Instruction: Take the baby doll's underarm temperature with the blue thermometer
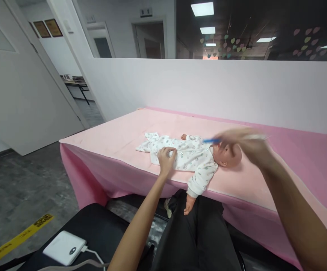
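A baby doll (pixel 227 156) in a white patterned sleepsuit (pixel 184 154) lies on its back, head to the right, with one arm hanging over the table's front edge. My left hand (pixel 166 159) is at the suit's front near the waist, thumb and fingers curled together on the cloth. Over the doll's face is my right hand (pixel 241 141), blurred by motion and closed around a slim blue-and-white stick (pixel 211 140). The stick's blue end points left and a pale end shows behind the hand; blur hides its exact kind.
Pink cloth with a paler pad (pixel 112 137) covers the table, which stands against a white wall with windows. My legs are under its front edge. A white power bank (pixel 64 247) with a cable lies on a black seat (pixel 96 226) at lower left. An open door (pixel 25 86) stands left.
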Demonstrator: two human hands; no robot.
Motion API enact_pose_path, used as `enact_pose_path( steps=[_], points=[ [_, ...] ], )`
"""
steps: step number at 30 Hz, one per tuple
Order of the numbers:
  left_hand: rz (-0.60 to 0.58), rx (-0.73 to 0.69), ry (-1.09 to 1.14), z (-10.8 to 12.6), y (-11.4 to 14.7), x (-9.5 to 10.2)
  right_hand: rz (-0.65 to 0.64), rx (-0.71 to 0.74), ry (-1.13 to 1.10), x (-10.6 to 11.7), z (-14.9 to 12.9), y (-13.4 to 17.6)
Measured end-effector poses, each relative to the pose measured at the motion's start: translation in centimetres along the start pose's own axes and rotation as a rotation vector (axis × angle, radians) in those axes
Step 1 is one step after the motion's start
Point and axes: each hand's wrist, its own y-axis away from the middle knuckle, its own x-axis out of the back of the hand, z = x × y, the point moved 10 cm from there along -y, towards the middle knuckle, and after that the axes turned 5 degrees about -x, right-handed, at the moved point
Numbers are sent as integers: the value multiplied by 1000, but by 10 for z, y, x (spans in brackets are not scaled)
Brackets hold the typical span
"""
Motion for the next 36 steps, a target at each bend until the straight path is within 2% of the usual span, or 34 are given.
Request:
enact_pose_path(
  steps=[3,7,11,14,16,18,20,21,23,25,26,28,29,30,32,33,34,35,36],
  points=[
    [1,4,-9,0,0,0,122,-62,62,16,11,-6],
    [-3,10,-15,-2,0,-2,67,-75,92,9,17,-8],
    [12,-20,-15,0,-1,-1,207,-63,54,21,11,0],
    [7,-23,-14,2,0,-1,248,-51,59,14,8,4],
    [3,-12,-13,1,0,-1,278,-56,-9,13,11,5],
    [4,-5,-18,0,0,-1,401,-70,-124,24,19,10],
    [7,-6,-23,-1,0,-2,511,-162,-296,32,36,17],
    [9,-9,-23,-1,0,-2,471,-255,-386,26,47,17],
    [13,-21,-21,-2,-1,-2,249,-490,-591,-1,65,18],
    [18,-37,-19,-1,-1,-2,98,-623,-779,-14,64,20],
    [21,-45,-20,0,-1,-1,198,-582,-868,0,60,18],
    [27,-53,-23,1,-1,0,634,-346,-1001,48,51,27],
    [28,-51,-23,2,-1,0,832,-254,-1005,64,49,38],
    [27,-50,-21,2,-1,1,824,-325,-986,60,53,40],
    [19,-46,-14,2,0,1,244,-722,-1021,-7,65,29],
    [15,-45,-12,2,0,0,115,-821,-1035,-25,68,32],
    [13,-45,-11,2,0,0,72,-845,-1054,-31,69,33],
    [13,-46,-12,1,0,0,176,-783,-1068,-21,71,29],
    [17,-47,-14,1,0,0,363,-666,-1066,-1,72,25]
  ],
)
